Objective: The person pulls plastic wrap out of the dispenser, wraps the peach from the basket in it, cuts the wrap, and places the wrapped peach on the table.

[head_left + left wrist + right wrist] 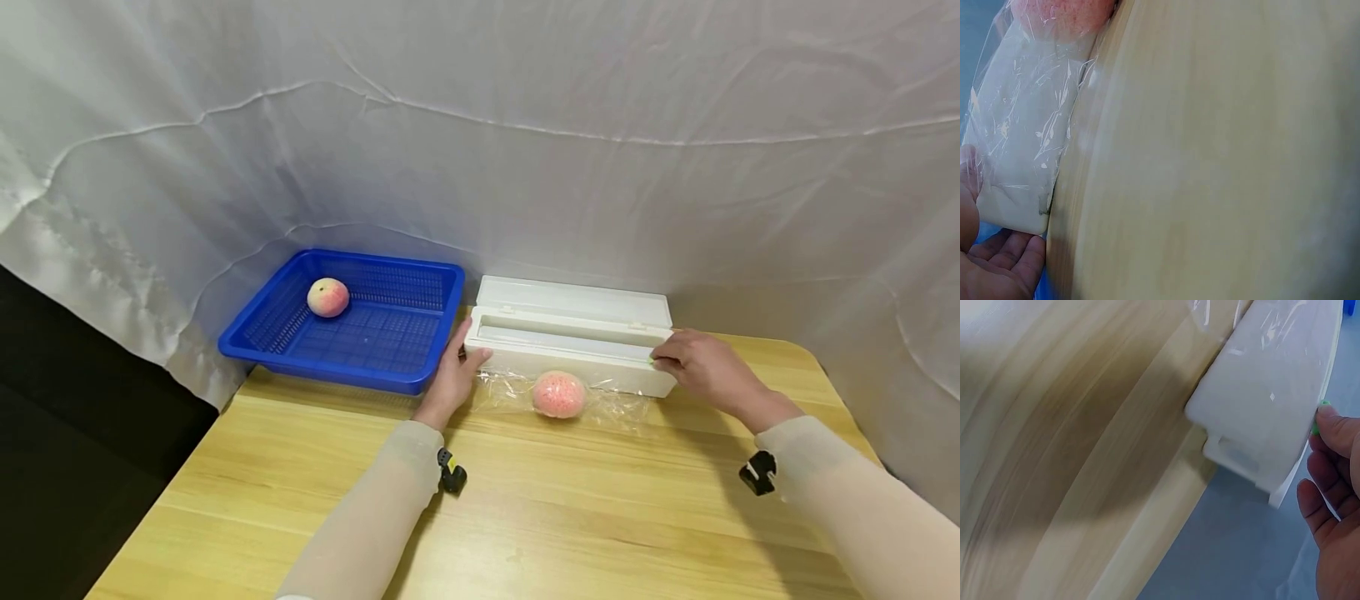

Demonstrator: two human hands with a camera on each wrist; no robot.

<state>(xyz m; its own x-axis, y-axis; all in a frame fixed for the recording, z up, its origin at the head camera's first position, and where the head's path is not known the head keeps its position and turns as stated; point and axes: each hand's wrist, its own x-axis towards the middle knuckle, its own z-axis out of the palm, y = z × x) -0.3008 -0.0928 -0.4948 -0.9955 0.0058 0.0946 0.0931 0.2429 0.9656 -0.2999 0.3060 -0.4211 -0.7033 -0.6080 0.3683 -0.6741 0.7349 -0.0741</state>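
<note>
A long white cling film dispenser (577, 354) stands on the table with its lid (573, 302) raised at the back. Clear cling film (498, 392) hangs down its front. A pink peach (558, 394) lies against this film, in front of the box. My left hand (452, 375) holds the dispenser's left end, thumb over the front and fingers round the end. At the right end, my right hand (705, 367) pinches a small green slider (1315, 428) on the upper front edge; its other fingers are bent loosely in the right wrist view.
To the left of the dispenser is a blue plastic basket (360, 379) with a second peach (327, 297) inside. A pale cloth (570, 167) hangs behind the wooden table (570, 517). The table's edge runs close to the dispenser's right side.
</note>
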